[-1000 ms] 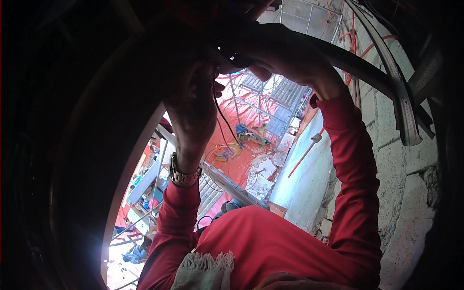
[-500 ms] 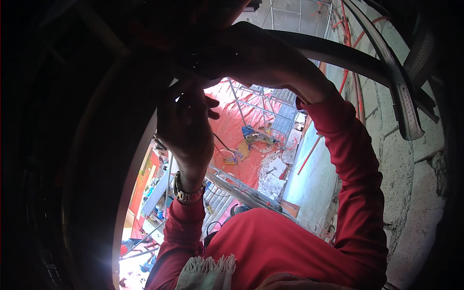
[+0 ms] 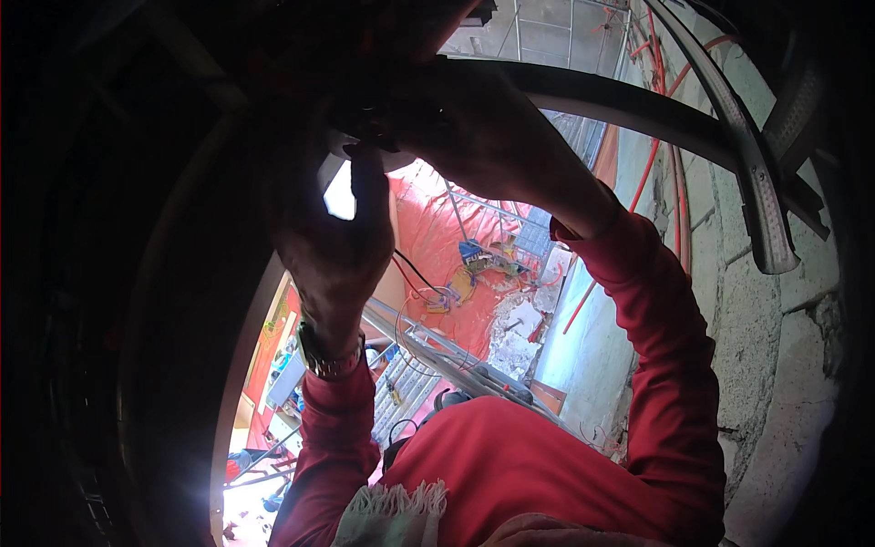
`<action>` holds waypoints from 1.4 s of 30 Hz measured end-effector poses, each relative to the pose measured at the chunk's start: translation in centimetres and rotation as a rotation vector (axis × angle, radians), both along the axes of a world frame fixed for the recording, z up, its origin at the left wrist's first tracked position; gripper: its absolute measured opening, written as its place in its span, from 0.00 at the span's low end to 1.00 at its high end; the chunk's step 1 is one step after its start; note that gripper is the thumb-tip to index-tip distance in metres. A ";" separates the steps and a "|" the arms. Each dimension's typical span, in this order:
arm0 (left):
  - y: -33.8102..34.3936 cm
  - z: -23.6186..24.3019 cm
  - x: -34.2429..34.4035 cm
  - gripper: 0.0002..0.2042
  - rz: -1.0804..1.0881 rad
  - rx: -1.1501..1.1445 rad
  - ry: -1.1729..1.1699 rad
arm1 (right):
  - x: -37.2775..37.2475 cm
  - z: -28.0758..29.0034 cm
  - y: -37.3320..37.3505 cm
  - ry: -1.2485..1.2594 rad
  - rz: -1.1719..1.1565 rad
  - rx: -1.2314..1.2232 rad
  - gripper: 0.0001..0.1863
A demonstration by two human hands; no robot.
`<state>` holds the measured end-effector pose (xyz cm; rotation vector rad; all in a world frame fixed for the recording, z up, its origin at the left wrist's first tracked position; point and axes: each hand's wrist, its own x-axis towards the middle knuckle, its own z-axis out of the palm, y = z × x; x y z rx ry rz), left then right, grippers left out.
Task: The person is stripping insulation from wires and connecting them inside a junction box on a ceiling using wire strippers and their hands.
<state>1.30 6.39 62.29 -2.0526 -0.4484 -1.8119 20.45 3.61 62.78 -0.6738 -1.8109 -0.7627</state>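
Observation:
Both my hands are raised to a small dark fitting (image 3: 374, 118) on a dark curved frame (image 3: 583, 91) overhead. My left hand (image 3: 333, 242), with a metal watch (image 3: 330, 363) on the wrist, reaches up with a finger stretched against the fitting. Thin red and black wires (image 3: 412, 275) hang out from under its palm. My right hand (image 3: 474, 137) is closed around the fitting from the right. Both hands are backlit, so the fingertips are hard to make out. Both sleeves are red.
A perforated curved metal rail (image 3: 756, 182) runs down the right, beside a rough block wall (image 3: 784, 365) with red conduits (image 3: 658, 173). Far below lie a red-covered floor (image 3: 428, 219), rubble (image 3: 515, 333), tools and a ladder (image 3: 428, 351). Scaffolding (image 3: 547, 27) shows at the top.
My left hand has risen toward the fitting with a finger now extended against it. The wires moved with it. My right hand stays on the fitting.

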 end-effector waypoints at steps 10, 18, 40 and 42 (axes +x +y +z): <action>0.3 1.8 -0.3 0.12 -0.115 -0.099 0.278 | -1.9 -0.1 -1.3 0.377 0.168 -0.355 0.13; -1.0 0.8 1.2 0.15 0.011 -0.081 0.160 | -2.5 -1.7 -1.5 0.455 0.156 -0.387 0.17; -0.1 -0.4 1.2 0.18 -0.085 -0.090 0.243 | -1.3 -0.1 -1.2 0.216 -0.021 -0.152 0.17; -0.2 -0.4 1.2 0.18 -0.085 -0.062 0.234 | -1.5 0.8 -1.7 0.308 -0.041 -0.223 0.18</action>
